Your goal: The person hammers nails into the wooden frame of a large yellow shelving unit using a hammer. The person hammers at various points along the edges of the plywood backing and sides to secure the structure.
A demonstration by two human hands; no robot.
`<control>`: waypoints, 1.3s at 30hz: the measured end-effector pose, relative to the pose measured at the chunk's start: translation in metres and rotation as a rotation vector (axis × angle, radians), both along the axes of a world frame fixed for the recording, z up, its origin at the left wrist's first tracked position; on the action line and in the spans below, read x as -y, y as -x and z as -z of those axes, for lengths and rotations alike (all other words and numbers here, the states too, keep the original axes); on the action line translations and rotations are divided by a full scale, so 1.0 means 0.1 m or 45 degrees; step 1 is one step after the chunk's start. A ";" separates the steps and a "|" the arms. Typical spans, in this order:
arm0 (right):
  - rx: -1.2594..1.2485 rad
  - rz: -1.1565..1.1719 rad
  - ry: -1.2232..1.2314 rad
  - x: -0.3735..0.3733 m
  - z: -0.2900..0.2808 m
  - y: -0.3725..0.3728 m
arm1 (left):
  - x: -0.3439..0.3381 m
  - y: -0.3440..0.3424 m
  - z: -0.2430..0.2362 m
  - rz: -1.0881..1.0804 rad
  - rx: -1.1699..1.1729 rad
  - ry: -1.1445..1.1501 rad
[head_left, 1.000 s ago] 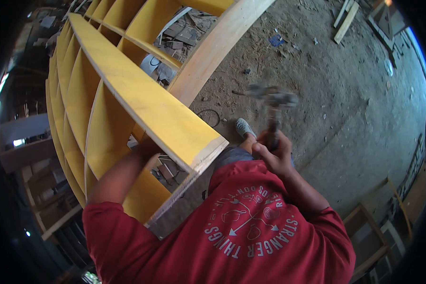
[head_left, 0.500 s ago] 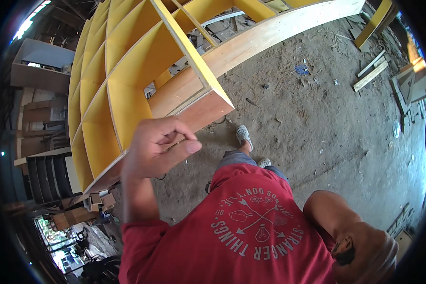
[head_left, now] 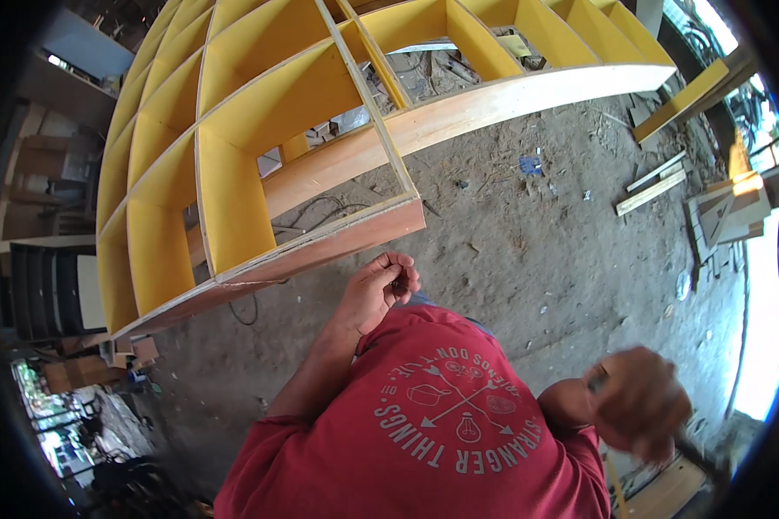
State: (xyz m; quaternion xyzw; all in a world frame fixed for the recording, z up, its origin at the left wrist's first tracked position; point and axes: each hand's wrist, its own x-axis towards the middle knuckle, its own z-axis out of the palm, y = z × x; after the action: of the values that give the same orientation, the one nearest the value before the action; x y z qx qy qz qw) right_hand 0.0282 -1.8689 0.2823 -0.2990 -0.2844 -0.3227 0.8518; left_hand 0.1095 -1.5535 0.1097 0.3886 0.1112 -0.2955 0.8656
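My left hand (head_left: 383, 290) is in front of my shirt, just below the near corner of a yellow-sided wooden shelf frame (head_left: 234, 195). Its fingers are curled, with something small and dark between them that I cannot make out. My right hand (head_left: 639, 402) is off to the right of my body, smeared by motion. It is closed around a tool with a dark handle (head_left: 699, 458) that sticks out toward the lower right; the tool's kind is not clear. Neither hand touches the frame, whose many square compartments have pale raw edges.
Dusty ground (head_left: 493, 259) stretches under and beside the frame, with a blue scrap (head_left: 531, 164) on it. Wood strips (head_left: 652, 192) and board offcuts (head_left: 727, 216) lie at the right. Dark shelving (head_left: 48, 290) and cardboard (head_left: 78, 372) stand at the left.
My left hand has come away from the frame's edge, moving right and down to my shirt. My right hand has swung upward and left, bringing the dark handle into sight. The view has shifted.
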 end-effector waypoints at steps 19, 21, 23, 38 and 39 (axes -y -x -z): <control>-1.001 -0.297 1.415 -0.13 1.67 -1.17 | 1.47 -0.07 -0.15 -0.611 0.058 0.090; -0.962 -0.390 1.387 -0.01 1.65 -1.19 | 1.59 0.00 -0.19 -0.668 0.015 0.136; -0.921 -0.306 1.388 0.08 1.58 -1.22 | 1.67 0.03 -0.27 -0.786 -0.004 0.175; -0.892 -0.591 1.630 0.28 1.62 -1.33 | 1.41 0.34 0.26 -0.804 -0.027 -0.236; -0.889 -0.590 1.634 0.34 1.59 -1.36 | 1.29 0.29 0.32 -0.852 -0.004 -0.270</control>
State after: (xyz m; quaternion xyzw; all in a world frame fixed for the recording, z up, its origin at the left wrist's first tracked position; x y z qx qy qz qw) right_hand 0.1643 -1.9033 0.1234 -0.7523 -0.1859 0.2056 0.5977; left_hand 0.0800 -1.6826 0.0781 0.4180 0.2639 0.0171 0.8691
